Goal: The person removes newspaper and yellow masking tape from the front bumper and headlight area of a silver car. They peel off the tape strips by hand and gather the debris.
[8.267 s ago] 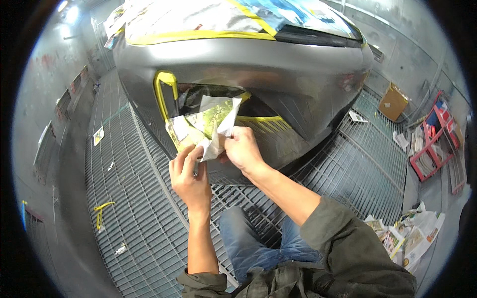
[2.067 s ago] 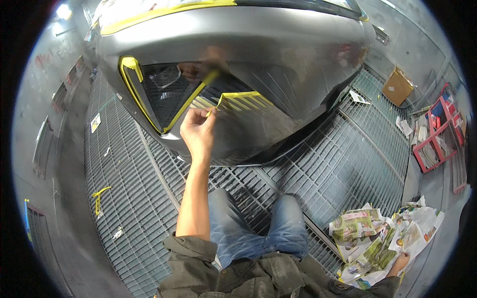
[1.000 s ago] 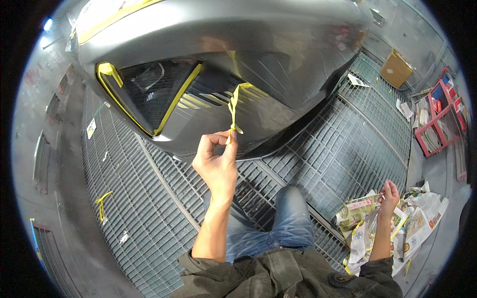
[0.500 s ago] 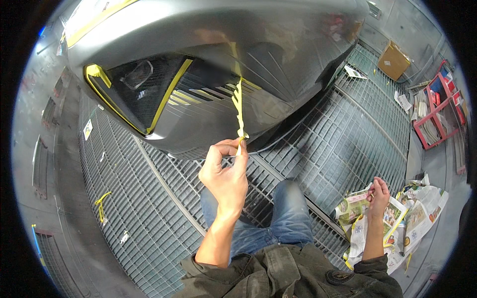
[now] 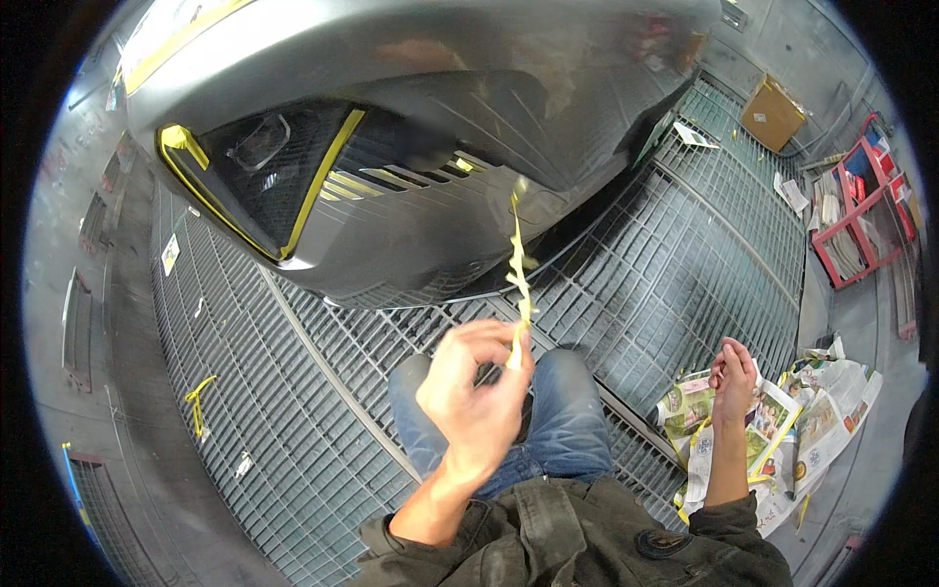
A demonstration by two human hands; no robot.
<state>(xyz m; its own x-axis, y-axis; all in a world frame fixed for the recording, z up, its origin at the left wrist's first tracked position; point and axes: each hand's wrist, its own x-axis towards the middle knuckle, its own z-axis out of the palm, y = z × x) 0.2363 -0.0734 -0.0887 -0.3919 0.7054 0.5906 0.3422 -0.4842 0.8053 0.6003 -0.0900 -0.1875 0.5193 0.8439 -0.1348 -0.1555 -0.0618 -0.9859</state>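
A strip of torn, jagged yellow masking tape (image 5: pixel 520 269) is pinched between the thumb and fingers of my left hand (image 5: pixel 479 386). It stretches up from my fingertips, its far end blurred in front of the grey car bumper (image 5: pixel 421 230). On the bumper, yellow tape (image 5: pixel 326 181) edges a dark mesh opening (image 5: pixel 259 181), and yellow shows around the row of slots (image 5: pixel 377 181) beside it. Out to the right, my right hand (image 5: pixel 734 382) hovers over crumpled newspaper, its fingers curled closed. Whether anything small is in it is hidden.
Metal grating (image 5: pixel 626 293) covers the floor. Crumpled newspaper and masking paper (image 5: pixel 831 421) lie at the right. Beyond stand a red rack (image 5: pixel 866 215) and a cardboard box (image 5: pixel 773 115). A yellow tape scrap (image 5: pixel 199 403) lies at left.
My left hand has drawn back and to the right, and the yellow tape strip has come away from the slots with it. My right hand has shifted slightly.
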